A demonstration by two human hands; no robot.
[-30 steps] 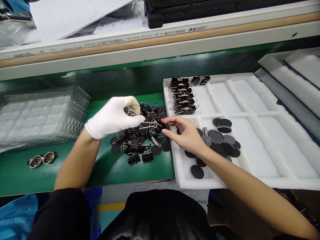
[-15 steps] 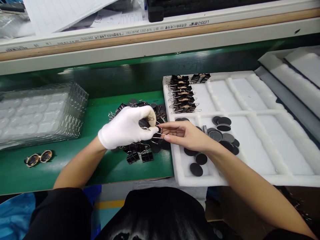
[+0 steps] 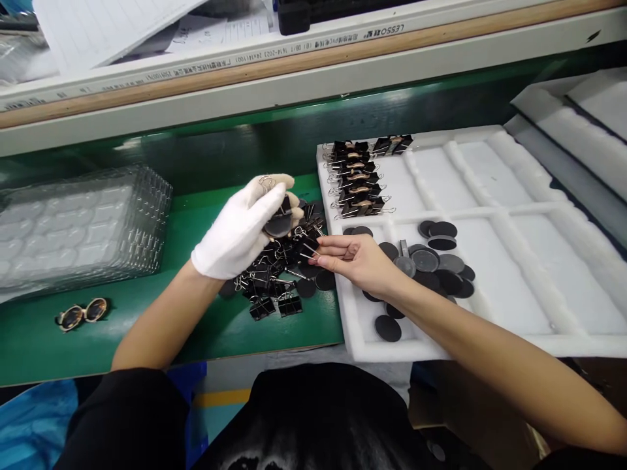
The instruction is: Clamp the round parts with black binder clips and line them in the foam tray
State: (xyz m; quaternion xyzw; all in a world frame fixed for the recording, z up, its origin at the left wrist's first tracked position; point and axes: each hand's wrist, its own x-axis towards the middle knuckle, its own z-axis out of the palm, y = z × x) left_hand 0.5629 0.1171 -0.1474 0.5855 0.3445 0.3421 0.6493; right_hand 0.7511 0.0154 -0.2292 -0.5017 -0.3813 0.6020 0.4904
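Note:
My left hand (image 3: 240, 225), in a white glove, is raised over a heap of black binder clips (image 3: 277, 274) on the green bench and pinches a binder clip with a dark round disc (image 3: 278, 224) in it. My bare right hand (image 3: 355, 258) rests at the left edge of the white foam tray (image 3: 494, 215); its fingers are curled around a binder clip's wire handle at the heap's right side. Loose black discs (image 3: 431, 261) lie in the tray's near left compartment. A row of clipped discs (image 3: 357, 186) fills the far left compartment.
A stack of clear blister trays (image 3: 73, 228) stands at the left. Small tortoiseshell round lenses (image 3: 81, 312) lie near the bench's front left edge. More white foam trays (image 3: 573, 124) sit at the far right. A shelf rail (image 3: 294, 72) with papers runs above.
My left hand has lifted up and back from the heap with a clip and disc. My right hand has curled its fingers and stayed at the tray's left edge.

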